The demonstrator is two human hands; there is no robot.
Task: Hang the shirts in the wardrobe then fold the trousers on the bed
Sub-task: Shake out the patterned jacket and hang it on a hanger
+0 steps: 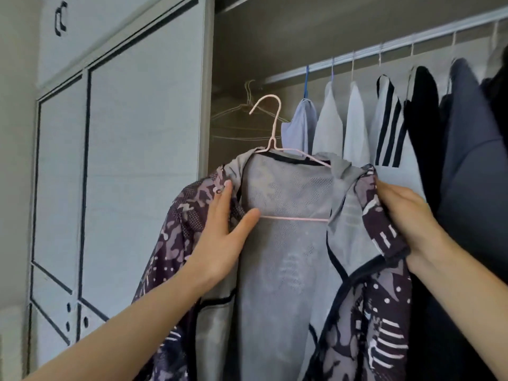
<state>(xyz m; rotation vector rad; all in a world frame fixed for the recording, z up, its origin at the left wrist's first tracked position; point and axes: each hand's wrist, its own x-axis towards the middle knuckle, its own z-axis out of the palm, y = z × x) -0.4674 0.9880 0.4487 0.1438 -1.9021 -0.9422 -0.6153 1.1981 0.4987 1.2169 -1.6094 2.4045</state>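
Where the shirt (286,243) is: held up in front of the open wardrobe, below the rail (365,55), on a hanger (272,138) whose hook is not yet over the rail.
Shirt: thin, limp fabric. Purple and dark blotches with white dots and dashes outside, grey mesh lining inside, dark binding along the edges. It hangs open at the front.
Hanger: thin pink wire, triangular, with a curved hook that points left and is free in the air.
Left hand (225,229): fingers (224,196) straight and together, laid flat on the shirt's left front. The thumb is spread to touch the hanger's lower bar, likely to steady it.
Right hand (406,213): fingers (387,192) curled, gripping the right front edge and pulling it aside, probably to settle the shoulder on the wire.
Rail: pale metal bar sloping across the top.
Hung clothes (354,119): pale blue, white, striped and dark tops, packed to the right.
Empty hangers (242,111): bare wire, at the left end.
Door (145,133): pale panel with dark lines.
Trousers, bed: out of view.
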